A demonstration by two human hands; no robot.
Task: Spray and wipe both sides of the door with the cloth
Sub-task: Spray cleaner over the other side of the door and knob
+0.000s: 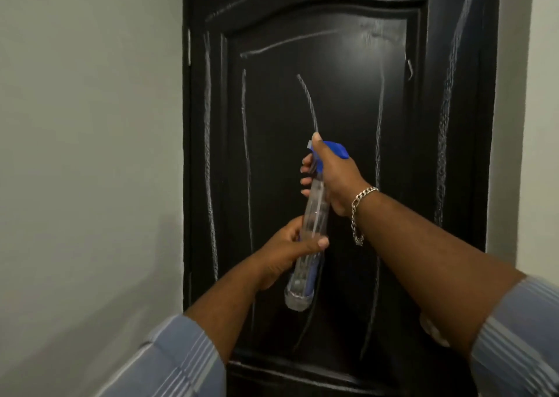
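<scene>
Door (348, 64) is black and shiny, with wet lines running down it. Right hand (332, 179) grips the bottle (314, 212) top, and left hand (290, 251) holds its middle.

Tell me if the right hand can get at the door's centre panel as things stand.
Probably not to touch it: the right hand grips the spray bottle at its blue head, and the left hand holds the body. Nothing stands between bottle and door, so spray can reach.

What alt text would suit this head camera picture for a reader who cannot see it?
Two hands hold a clear spray bottle with a blue nozzle up to a black panelled door: the right hand grips the trigger end, the left hand the body. Pale streaks mark the door.
</scene>
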